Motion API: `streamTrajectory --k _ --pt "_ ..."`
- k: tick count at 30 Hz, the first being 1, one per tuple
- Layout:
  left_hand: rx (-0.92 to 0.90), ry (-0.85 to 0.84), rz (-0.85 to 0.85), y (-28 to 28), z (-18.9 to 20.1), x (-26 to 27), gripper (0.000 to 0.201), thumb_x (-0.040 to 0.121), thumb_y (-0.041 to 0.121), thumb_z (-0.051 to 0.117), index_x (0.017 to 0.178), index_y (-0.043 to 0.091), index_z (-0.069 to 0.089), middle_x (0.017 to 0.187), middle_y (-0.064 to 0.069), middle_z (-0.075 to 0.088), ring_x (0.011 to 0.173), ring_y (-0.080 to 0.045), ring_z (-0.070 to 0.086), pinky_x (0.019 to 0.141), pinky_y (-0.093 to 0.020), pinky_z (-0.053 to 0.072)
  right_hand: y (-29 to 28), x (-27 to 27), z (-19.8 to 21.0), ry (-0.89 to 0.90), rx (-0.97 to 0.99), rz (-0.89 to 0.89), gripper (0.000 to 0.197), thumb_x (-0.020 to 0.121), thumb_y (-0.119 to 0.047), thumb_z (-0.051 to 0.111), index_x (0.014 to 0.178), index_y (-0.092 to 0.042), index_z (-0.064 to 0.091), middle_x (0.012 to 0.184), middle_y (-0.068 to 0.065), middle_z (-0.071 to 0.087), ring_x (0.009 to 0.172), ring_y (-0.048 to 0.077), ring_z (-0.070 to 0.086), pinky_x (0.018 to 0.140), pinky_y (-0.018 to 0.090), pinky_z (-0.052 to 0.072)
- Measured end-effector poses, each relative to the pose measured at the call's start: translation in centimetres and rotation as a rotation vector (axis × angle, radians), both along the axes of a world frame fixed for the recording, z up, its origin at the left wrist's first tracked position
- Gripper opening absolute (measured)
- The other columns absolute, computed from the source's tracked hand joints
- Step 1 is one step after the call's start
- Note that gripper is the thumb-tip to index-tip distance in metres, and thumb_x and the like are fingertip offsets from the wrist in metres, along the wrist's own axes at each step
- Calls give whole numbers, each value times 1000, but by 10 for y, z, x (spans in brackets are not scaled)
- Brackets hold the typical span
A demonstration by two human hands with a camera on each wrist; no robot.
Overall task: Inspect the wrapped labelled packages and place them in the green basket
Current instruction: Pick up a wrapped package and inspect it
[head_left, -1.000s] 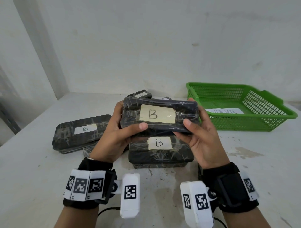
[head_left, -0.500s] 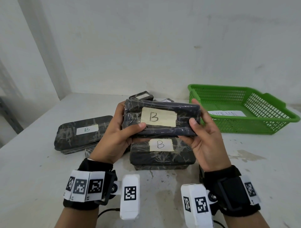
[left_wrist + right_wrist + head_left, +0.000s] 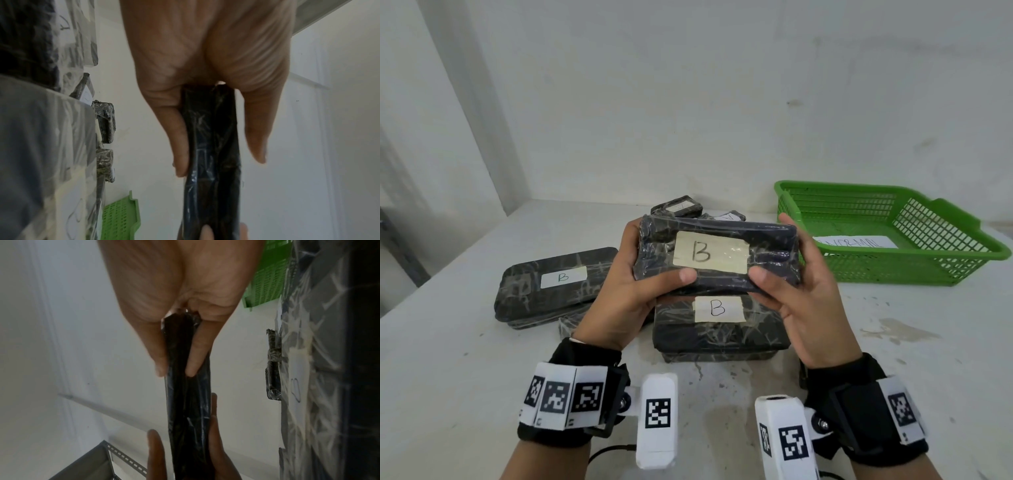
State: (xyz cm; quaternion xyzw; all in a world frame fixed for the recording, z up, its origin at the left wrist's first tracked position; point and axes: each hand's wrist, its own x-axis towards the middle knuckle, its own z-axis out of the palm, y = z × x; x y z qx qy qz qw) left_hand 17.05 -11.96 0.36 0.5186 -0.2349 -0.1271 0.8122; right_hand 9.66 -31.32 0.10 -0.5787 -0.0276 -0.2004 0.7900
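Observation:
Both hands hold a black wrapped package [image 3: 717, 255] up above the table, its beige "B" label facing me. My left hand [image 3: 635, 286] grips its left end, thumb on the front. My right hand [image 3: 796, 287] grips its right end the same way. In the wrist views the package [image 3: 211, 154] [image 3: 187, 386] shows edge-on between thumb and fingers. The green basket [image 3: 914, 270] stands at the right on the table, with a white "NORMAL" slip [image 3: 854, 242] inside. Another "B" package [image 3: 719, 330] lies right below the held one.
A third "B" package [image 3: 551, 284] lies at the left on the white table [image 3: 448, 377]. Two smaller wrapped packages [image 3: 681, 207] sit behind the held one, near the white back wall. A grey metal rack [image 3: 400, 246] shows at the far left edge.
The package stays gripped in both hands, tilted slightly more toward me, and both thumbs have shifted a little along its front edge. Nothing else has moved.

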Motion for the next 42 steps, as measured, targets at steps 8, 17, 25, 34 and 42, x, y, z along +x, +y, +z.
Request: streamTrajectory --k 8,17,25,34,42 --pt "37 -52 23 -2 -3 1 75 58 6 82 123 20 47 115 -9 70 107 -30 69 74 -38 61 3 -2 0 8 -92 -35 77 66 -18 78 133 -39 47 125 -3 65 108 20 69 68 39 61" --pt "64 -12 -6 -2 -4 3 53 75 7 71 119 23 46 119 -14 68 105 -33 70 74 -43 62 4 -2 -3 4 -75 -76 71 68 -21 77 130 -39 49 128 1 63 108 22 69 67 41 61" --pt "34 -14 -2 -6 -4 2 37 84 20 72 113 24 49 123 -8 65 106 -25 70 68 -40 61 0 1 -5 -39 -73 -133 46 81 -23 64 125 -30 53 119 -1 67 103 26 71 61 39 61" --pt "71 -88 12 -4 -4 2 45 85 46 65 117 18 49 125 -12 64 111 -29 66 79 -43 59 -5 3 -8 -70 -76 -148 32 83 -26 63 113 -24 54 102 1 71 84 24 73 57 39 61" --pt "183 -153 106 -4 -2 1 20 92 47 55 86 28 50 92 -14 48 89 -24 48 87 -59 43 -3 4 -7 -41 -144 -181 37 78 -56 74 101 -32 58 102 7 63 86 25 64 68 52 59"
